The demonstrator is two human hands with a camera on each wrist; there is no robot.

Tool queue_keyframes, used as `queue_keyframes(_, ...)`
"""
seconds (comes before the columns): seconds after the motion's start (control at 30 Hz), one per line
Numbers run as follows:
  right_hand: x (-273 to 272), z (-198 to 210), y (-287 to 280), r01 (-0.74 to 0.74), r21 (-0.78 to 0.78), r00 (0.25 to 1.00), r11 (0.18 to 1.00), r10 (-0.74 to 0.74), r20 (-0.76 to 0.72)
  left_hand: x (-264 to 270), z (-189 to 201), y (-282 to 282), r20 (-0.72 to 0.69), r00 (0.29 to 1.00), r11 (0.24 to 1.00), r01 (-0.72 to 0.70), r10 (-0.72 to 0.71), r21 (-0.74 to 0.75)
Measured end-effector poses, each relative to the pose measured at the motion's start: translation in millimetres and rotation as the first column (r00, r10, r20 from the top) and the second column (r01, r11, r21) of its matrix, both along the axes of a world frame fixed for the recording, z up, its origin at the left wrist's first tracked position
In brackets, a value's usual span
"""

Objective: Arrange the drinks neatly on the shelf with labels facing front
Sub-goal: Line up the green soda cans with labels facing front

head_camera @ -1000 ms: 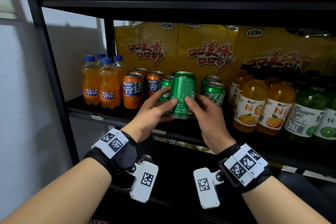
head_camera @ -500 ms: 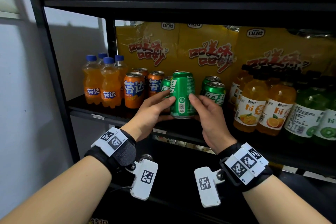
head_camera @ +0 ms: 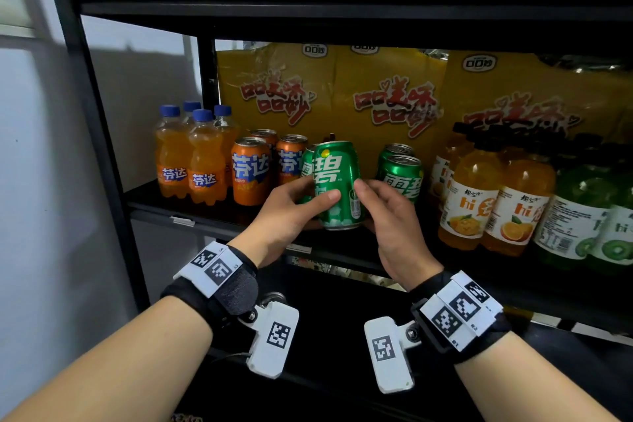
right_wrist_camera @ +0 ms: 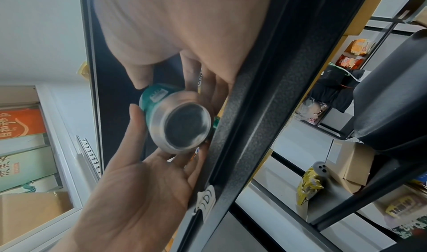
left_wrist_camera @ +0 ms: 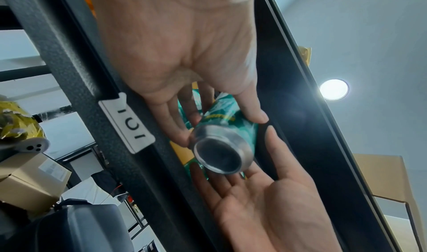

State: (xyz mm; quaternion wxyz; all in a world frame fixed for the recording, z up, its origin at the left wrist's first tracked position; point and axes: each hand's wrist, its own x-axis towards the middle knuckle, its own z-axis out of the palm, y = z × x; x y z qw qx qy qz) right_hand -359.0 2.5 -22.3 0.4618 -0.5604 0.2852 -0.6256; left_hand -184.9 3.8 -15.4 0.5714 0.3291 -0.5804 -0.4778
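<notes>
Gripping the green can (head_camera: 337, 185) above the shelf (head_camera: 219, 228) edge, left hand (head_camera: 284, 216) and right hand (head_camera: 394, 219) have turned its "碧" lettering frontward, replacing the QR-code side.

A black metal rack (head_camera: 102, 161) is standing against a pale grey wall (head_camera: 37, 181), its upright casting a soft shadow across the paint. A round ceiling lamp (left_wrist_camera: 333, 89) is glowing white overhead, flaring against the grey ceiling. Brown cardboard boxes (left_wrist_camera: 30, 181) are sitting stacked in the room behind, with a crumpled yellow bag (left_wrist_camera: 16, 124) lying above them. Further black shelving (right_wrist_camera: 360, 58) is standing across the room, carrying orange snack packets (right_wrist_camera: 359, 46). A dark rounded chair back (right_wrist_camera: 397, 95) is filling the right wrist view's edge. A white tag (left_wrist_camera: 126, 122) is clinging to the rack's front rail.
</notes>
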Motion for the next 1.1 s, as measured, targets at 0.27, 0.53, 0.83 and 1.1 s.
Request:
queue_keyframes(0.27, 0, -4, -5, 0.042, -0.023, 0.997, 0.999, -0.043, -0.066, -2, 1, 1, -0.011, 0.998, 0.997, -0.061, 0.06, -0.048)
queue_keyframes(0.53, -2, 2, 0, -0.028, 0.058, 0.999, 0.998, 0.026, 0.042, -9, 12, 14, -0.047, 0.999, 0.995, 0.026, -0.022, 0.094)
queue_keyframes(0.83, -16, 19, 3, 0.154, 0.073, 0.948, 0.985, -0.126, -0.293, -1, 39, 32, -0.039, 0.982, 0.896, 0.186, -0.186, 0.404)
queue_keyframes(1.1, -17, 20, 11, 0.171, 0.206, 0.956, 0.964, -0.111, -0.272, -27, 49, 31, -0.157, 0.981, 0.799, 0.183, -0.112, 0.573)
